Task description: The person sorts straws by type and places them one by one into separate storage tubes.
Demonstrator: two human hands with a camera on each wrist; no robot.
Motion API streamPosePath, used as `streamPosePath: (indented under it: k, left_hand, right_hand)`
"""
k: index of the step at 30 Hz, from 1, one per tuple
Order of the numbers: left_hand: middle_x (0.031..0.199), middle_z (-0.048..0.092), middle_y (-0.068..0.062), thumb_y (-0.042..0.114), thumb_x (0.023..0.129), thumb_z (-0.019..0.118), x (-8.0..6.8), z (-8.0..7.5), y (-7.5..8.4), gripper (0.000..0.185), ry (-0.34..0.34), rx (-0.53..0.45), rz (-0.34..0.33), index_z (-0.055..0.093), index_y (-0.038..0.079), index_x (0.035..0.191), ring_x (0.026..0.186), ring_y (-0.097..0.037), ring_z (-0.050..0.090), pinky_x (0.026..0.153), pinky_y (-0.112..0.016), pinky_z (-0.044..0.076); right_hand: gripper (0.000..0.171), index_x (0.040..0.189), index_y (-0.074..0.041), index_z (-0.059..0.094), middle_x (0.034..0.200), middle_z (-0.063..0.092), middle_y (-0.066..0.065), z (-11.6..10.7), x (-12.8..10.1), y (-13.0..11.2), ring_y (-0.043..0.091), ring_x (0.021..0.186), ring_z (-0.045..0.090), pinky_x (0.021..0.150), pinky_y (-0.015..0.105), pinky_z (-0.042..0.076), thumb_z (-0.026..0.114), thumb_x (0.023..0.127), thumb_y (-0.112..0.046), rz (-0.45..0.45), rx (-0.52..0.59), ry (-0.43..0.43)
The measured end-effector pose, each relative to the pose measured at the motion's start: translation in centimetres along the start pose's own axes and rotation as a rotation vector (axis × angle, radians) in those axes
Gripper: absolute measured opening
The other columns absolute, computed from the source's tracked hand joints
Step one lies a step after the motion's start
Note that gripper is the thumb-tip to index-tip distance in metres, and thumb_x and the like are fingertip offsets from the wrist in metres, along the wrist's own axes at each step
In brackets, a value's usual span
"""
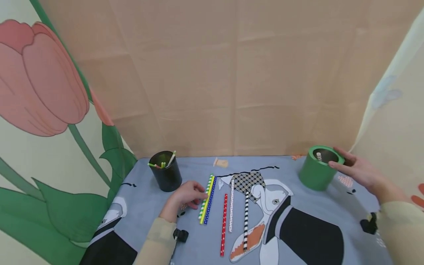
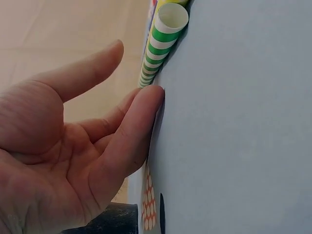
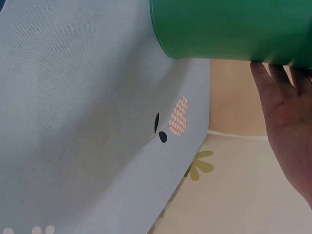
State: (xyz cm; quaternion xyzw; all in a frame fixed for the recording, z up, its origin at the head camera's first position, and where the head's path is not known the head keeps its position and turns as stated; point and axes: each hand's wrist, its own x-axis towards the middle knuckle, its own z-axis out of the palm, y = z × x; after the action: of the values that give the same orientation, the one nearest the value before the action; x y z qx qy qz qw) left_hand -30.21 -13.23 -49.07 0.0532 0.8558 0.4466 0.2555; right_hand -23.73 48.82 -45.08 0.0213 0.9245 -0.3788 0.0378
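Note:
My left hand (image 1: 190, 195) rests on the grey-blue cloth (image 1: 145, 209), fingers relaxed, its tips against a green-and-white striped straw (image 1: 204, 201). In the left wrist view a fingertip of that hand (image 2: 97, 146) presses the cloth just beside this straw (image 2: 158, 48) and nothing is gripped. Yellow (image 1: 207, 200) and blue dotted (image 1: 210, 200) straws lie tight against the green one. My right hand (image 1: 356, 169) reaches with straight fingers to the rim of a green cup (image 1: 314, 176), which holds a white dotted straw (image 1: 319, 156). The right wrist view shows the open palm (image 3: 287, 112) behind the cup (image 3: 234, 29).
A black cup (image 1: 166, 175) with several straws stands at the back left. Red dotted (image 1: 224, 224), white dotted (image 1: 231, 206) and black-and-white striped (image 1: 246, 221) straws lie mid-table. Fabric walls close in behind and on both sides. A small orange scrap (image 1: 221, 162) lies at the back.

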Motion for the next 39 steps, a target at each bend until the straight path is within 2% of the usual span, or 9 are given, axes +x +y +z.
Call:
streamPosePath:
  k: [8, 18, 25, 29, 39]
  left_hand:
    - [0.098, 0.069, -0.013, 0.023, 0.095, 0.085, -0.2, -0.3, 0.6, 0.037, -0.027, 0.009, 0.015, 0.07, 0.005, 0.123, 0.084, -0.027, 0.069, 0.067, -0.038, 0.064]
    - [0.096, 0.069, -0.01, 0.026, 0.092, 0.088, 0.1, 0.7, 0.9, 0.04, 0.067, 0.076, -0.005, 0.07, 0.006, 0.123, 0.082, -0.024, 0.068, 0.074, -0.035, 0.06]
    - [0.095, 0.069, -0.01, 0.025, 0.09, 0.09, 0.2, 0.7, 1.0, 0.04, 0.084, 0.087, -0.058, 0.069, 0.007, 0.119, 0.081, -0.024, 0.068, 0.073, -0.035, 0.06]
    - [0.095, 0.069, -0.01, 0.024, 0.09, 0.091, 0.1, 0.8, 1.2, 0.041, 0.08, 0.074, -0.063, 0.069, 0.007, 0.12, 0.081, -0.024, 0.068, 0.071, -0.034, 0.061]
    - [0.095, 0.067, -0.013, 0.01, 0.086, 0.092, 0.2, 1.3, 1.2, 0.038, 0.081, 0.058, -0.044, 0.07, 0.005, 0.116, 0.078, -0.025, 0.069, 0.065, -0.034, 0.062]
  right_hand:
    - [0.095, 0.17, -0.011, -0.005, 0.159, 0.018, 0.052, -0.2, 0.1, 0.0, 0.07, 0.142, 0.026, 0.103, 0.08, 0.036, 0.057, 0.11, -0.051, 0.011, 0.005, -0.003]
    - [0.095, 0.17, -0.011, -0.003, 0.158, 0.02, 0.052, -0.2, 0.2, 0.1, 0.07, 0.142, 0.028, 0.103, 0.078, 0.036, 0.057, 0.11, -0.051, 0.008, -0.012, 0.002]
    - [0.094, 0.171, -0.01, -0.001, 0.158, 0.022, 0.051, 0.1, 0.4, -0.4, 0.069, 0.143, 0.028, 0.103, 0.077, 0.037, 0.059, 0.109, -0.05, -0.009, -0.004, 0.006]
    - [0.094, 0.17, -0.009, 0.0, 0.158, 0.022, 0.051, 0.1, 0.4, -0.1, 0.067, 0.142, 0.03, 0.103, 0.075, 0.038, 0.059, 0.11, -0.049, -0.01, -0.003, 0.014]
    - [0.094, 0.17, -0.011, -0.004, 0.159, 0.017, 0.052, -0.1, 0.0, -0.1, 0.07, 0.142, 0.026, 0.103, 0.076, 0.037, 0.058, 0.11, -0.049, -0.009, -0.007, -0.001]
